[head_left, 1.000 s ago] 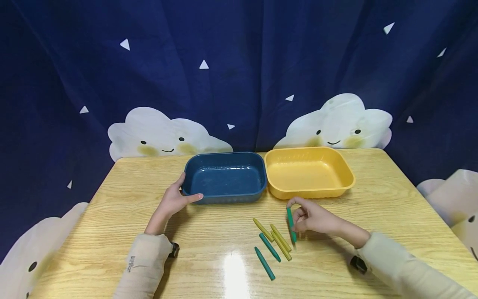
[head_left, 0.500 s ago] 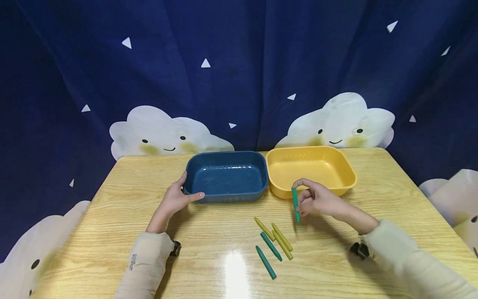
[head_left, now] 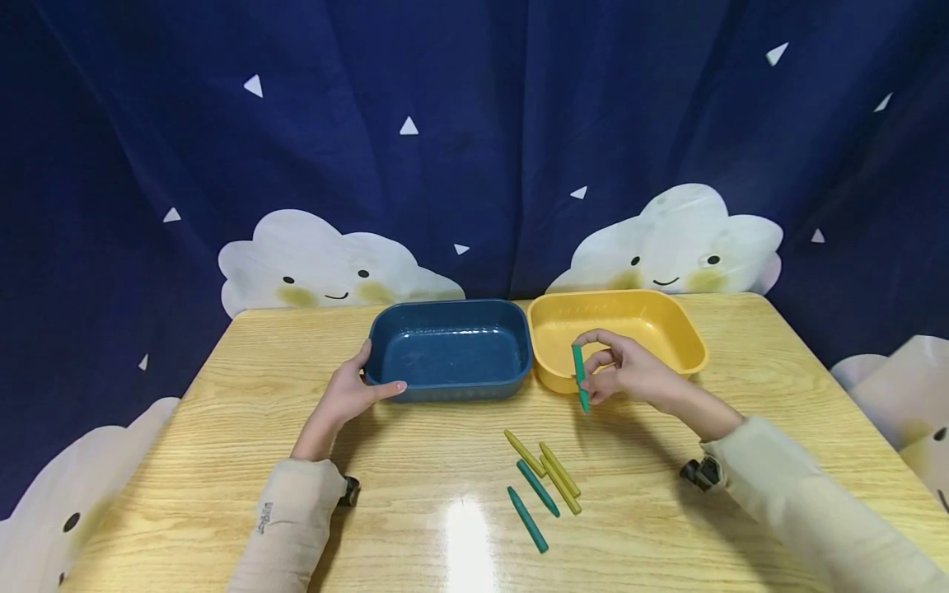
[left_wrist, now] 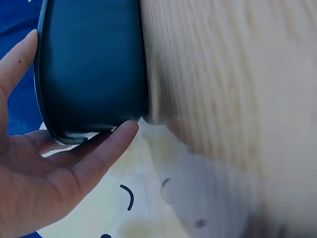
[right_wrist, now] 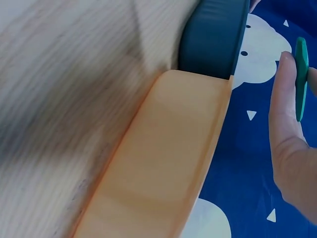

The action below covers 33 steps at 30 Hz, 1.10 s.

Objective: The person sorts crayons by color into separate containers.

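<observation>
My left hand (head_left: 354,394) grips the near left corner of a dark blue plastic bin (head_left: 460,387), thumb along the front wall and fingers at its left end; the left wrist view shows the fingers spread round that end. My right hand (head_left: 626,371) pinches a green crayon (head_left: 580,379) nearly upright between thumb and fingers. In the head view the crayon overlaps the near rim of a yellow bin (head_left: 689,362), its pointed end down. The right wrist view shows the same crayon (right_wrist: 301,79) at the fingertips, above the level of the bins.
Loose crayons lie in front of the bins: three yellow ones (head_left: 559,469) side by side and two green ones (head_left: 528,519) nearer the person. Both bins stand edge to edge on the wooden table (head_left: 415,494). Behind the table hangs a dark blue curtain (head_left: 474,165).
My right hand has lifted the green crayon from beside the loose crayons and carried it away from the person to the yellow bin's near edge. The left hand stays on the blue bin.
</observation>
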Tool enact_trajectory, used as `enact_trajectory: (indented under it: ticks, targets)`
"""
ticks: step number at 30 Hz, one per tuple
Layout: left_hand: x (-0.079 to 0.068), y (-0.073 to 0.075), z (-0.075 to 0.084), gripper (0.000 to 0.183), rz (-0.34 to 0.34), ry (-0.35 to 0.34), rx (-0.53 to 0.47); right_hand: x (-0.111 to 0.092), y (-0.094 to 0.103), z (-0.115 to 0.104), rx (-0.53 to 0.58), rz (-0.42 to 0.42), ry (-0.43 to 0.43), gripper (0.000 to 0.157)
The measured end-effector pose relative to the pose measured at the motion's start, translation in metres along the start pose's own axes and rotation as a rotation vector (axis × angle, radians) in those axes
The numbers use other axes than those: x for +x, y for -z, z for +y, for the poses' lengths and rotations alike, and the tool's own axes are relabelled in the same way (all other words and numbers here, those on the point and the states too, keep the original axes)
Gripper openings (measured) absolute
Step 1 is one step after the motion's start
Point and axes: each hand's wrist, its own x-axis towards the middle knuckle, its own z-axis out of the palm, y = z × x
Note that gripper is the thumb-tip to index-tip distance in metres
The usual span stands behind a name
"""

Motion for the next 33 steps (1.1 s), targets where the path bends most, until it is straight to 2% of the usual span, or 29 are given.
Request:
enact_trajectory:
  ticks: [10,18,25,33]
  targets:
    - [0.001,-0.001,0.000,0.102,-0.003,0.013,-0.002,0.013,-0.002,-0.013,-0.029,0.023,-0.020,0.054]
    - [0.000,-0.001,0.000,0.102,0.002,0.015,-0.015,0.024,-0.002,-0.022,-0.024,-0.005,0.006,0.058]
    - [0.000,-0.002,0.000,0.100,0.000,0.021,-0.022,0.036,-0.008,-0.027,-0.046,-0.019,0.008,0.055]
    - [0.000,-0.001,0.000,0.102,0.001,0.024,-0.030,0.053,-0.013,-0.031,-0.018,-0.034,0.037,0.056]
